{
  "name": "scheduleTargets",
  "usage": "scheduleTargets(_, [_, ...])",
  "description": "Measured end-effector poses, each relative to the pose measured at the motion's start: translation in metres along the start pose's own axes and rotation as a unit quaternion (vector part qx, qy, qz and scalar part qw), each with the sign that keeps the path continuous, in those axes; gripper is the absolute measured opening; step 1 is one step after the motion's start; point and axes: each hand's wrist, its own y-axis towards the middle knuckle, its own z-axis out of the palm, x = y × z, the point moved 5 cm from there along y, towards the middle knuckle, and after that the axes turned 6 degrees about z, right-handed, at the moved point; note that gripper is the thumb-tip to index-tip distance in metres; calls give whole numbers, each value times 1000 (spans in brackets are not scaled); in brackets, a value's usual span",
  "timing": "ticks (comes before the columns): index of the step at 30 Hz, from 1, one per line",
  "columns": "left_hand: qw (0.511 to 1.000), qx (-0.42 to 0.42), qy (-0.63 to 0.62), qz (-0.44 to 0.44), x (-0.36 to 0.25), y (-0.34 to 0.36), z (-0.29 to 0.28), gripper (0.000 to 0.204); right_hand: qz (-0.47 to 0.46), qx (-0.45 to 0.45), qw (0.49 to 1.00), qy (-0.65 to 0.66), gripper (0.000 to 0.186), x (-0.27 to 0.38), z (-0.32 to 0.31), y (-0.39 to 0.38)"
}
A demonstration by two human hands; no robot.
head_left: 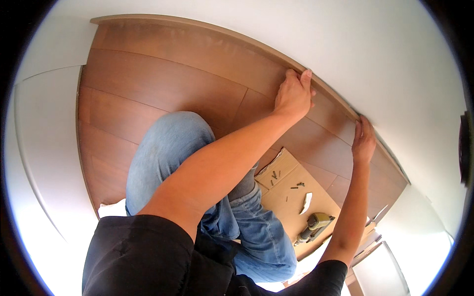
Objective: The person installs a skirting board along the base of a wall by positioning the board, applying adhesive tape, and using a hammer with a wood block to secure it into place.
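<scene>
A long, narrow brown baseboard [237,38] runs along the foot of the white wall, where the wood floor ends. My left hand [295,94] is at its middle stretch, thumb up against the strip's upper edge and fingers curled. Farther to the right, my right hand [364,142] grips the same strip, fingertips over its top edge next to the wall. A thin dark line shows between strip and wall near that hand. The undersides of both hands are partly hidden.
Below my hands lies a cardboard sheet [281,200]. On it are an olive-green and black nail gun [320,220], several small dark strips [298,185] and a small white piece [306,202]. My bent, jeans-clad knee [170,143] rests over the brown plank floor [148,79]. White panels [49,128] stand left.
</scene>
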Motion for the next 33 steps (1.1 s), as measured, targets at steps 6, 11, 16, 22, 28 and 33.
scheduleTargets(6, [1000, -11, -15, 16, 5, 4, -2, 47, 17, 19, 1000, 4, 25, 6, -2, 6])
scheduleTargets(11, [1000, -10, -6, 22, 5, 3, 0, 47, 6, 24, 1000, 3, 25, 3, -2, 5])
scheduleTargets(16, [1000, -7, -2, 21, 4, 1, 0, 49, 22, -58, 998, 16, 26, -12, 7, -14])
scheduleTargets(22, [1000, -14, 24, 4, 6, 1, 4, 48, 434, -207, 859, 174, 50, -157, 23, -71])
scheduleTargets(28, [1000, -13, 25, 13, 2, 0, 9, 53, 518, -225, 530, 632, 42, -210, 49, -55])
scheduleTargets(33, [998, -40, 14, 55, 9, 3, 12, 56, 478, -257, 649, 533, 52, -153, 48, -22])
